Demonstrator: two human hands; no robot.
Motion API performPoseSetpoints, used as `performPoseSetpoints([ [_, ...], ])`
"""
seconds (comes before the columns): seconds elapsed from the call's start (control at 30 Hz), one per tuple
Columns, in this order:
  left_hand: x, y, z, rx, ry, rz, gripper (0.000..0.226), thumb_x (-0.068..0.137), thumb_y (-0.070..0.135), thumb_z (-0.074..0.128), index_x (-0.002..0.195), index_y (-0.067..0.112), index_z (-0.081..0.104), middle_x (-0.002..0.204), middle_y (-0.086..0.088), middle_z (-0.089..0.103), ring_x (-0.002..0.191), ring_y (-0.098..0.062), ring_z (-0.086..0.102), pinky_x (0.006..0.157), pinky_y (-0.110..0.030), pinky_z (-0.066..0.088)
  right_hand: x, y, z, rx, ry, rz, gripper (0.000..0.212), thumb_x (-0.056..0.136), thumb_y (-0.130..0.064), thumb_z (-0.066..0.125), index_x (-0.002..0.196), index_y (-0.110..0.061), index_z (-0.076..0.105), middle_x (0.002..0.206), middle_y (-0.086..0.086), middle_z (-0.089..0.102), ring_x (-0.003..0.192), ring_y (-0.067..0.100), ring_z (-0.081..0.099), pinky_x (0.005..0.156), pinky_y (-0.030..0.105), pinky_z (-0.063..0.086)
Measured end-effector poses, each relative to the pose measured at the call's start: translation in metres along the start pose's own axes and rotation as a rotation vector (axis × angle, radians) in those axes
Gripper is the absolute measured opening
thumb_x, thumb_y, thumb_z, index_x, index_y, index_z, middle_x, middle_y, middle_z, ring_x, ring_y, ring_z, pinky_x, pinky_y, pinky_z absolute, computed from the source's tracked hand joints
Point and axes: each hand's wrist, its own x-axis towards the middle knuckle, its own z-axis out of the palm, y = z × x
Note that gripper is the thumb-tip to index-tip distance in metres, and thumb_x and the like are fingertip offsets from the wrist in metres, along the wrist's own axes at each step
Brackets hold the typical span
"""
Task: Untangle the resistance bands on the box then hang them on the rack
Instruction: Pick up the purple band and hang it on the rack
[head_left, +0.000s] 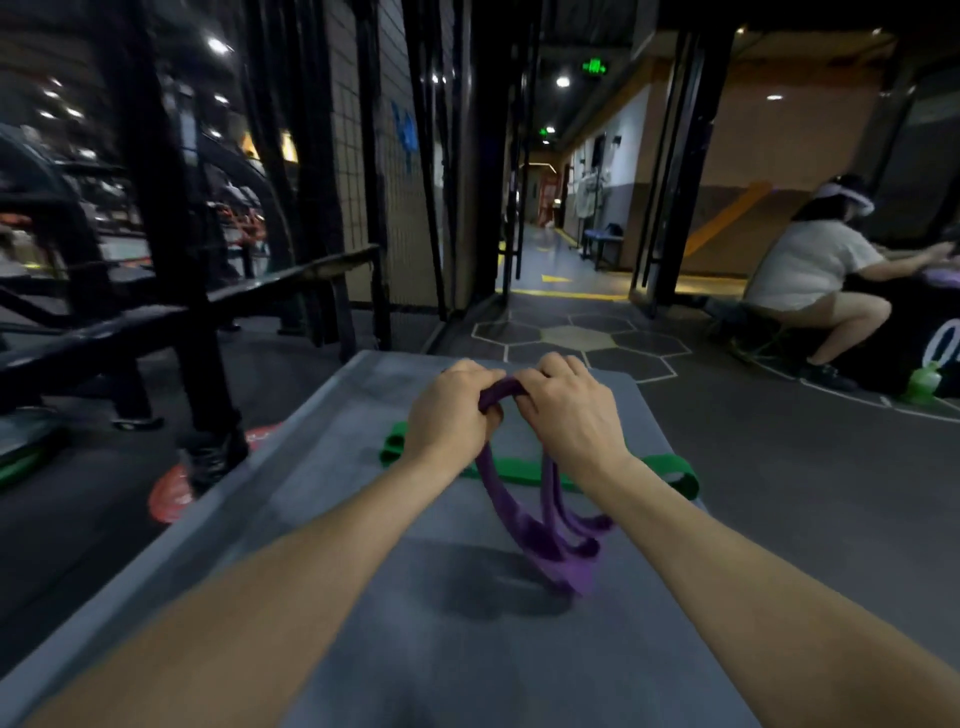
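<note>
Both hands are meeting just above the middle of the frame. The left hand (449, 410) and the right hand (569, 410) are each curling their fingers round the top of a purple band (545, 530), lifting it so its tangled loops are dangling toward the grey box (332, 519) below. A green band (670, 475) is lying flat across the box behind the wrists. A black rack (171, 291) is standing at the left of the frame.
</note>
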Motion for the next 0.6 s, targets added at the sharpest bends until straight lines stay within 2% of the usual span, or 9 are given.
performPoseSetpoints([
  [0.17,-0.019,0.013,-0.081,0.114,0.104,0.030,0.033,0.082,0.017,0.061,0.114,0.025,0.064,0.110,-0.003,0.059,0.102,-0.023,0.058,0.079,-0.041,0.050,0.032,-0.052,-0.053,0.106,0.025,-0.017,0.009,0.072,-0.013,0.067,0.074,-0.004,0.065,0.072,0.014,0.056,0.071,0.035,0.058,0.043,0.034,0.042],
  [0.3,-0.046,-0.004,-0.133,0.240,0.151,-0.073,0.046,0.083,0.022,0.059,0.126,0.037,0.053,0.116,0.006,0.053,0.105,-0.019,0.056,0.079,-0.037,0.050,0.047,-0.100,-0.079,0.182,0.007,0.011,0.017,0.087,-0.019,0.054,0.093,-0.006,0.065,0.093,0.012,0.055,0.093,0.032,0.052,0.060,0.037,0.043],
  [0.37,-0.062,-0.012,-0.159,0.293,0.188,-0.121,0.040,0.084,0.024,0.059,0.120,0.038,0.054,0.110,0.005,0.054,0.100,-0.022,0.057,0.074,-0.039,0.051,0.056,-0.120,-0.092,0.210,0.012,0.031,0.021,0.090,-0.021,0.049,0.100,-0.008,0.063,0.099,0.010,0.054,0.099,0.029,0.051,0.063,0.035,0.039],
  [0.47,-0.091,-0.024,-0.197,0.405,0.227,-0.182,0.028,0.082,0.023,0.058,0.109,0.028,0.059,0.103,0.003,0.054,0.097,-0.024,0.057,0.068,-0.036,0.047,0.071,-0.148,-0.109,0.284,0.050,0.043,0.021,0.090,-0.023,0.050,0.098,-0.008,0.063,0.100,0.009,0.056,0.098,0.029,0.052,0.063,0.031,0.033],
  [0.6,-0.119,-0.040,-0.246,0.416,0.254,-0.241,0.012,0.084,0.024,0.058,0.095,0.022,0.062,0.087,0.005,0.049,0.086,-0.024,0.058,0.063,-0.031,0.038,0.088,-0.186,-0.126,0.401,0.104,0.025,0.020,0.091,-0.024,0.052,0.094,-0.008,0.065,0.094,0.010,0.057,0.092,0.030,0.055,0.062,0.032,0.038],
])
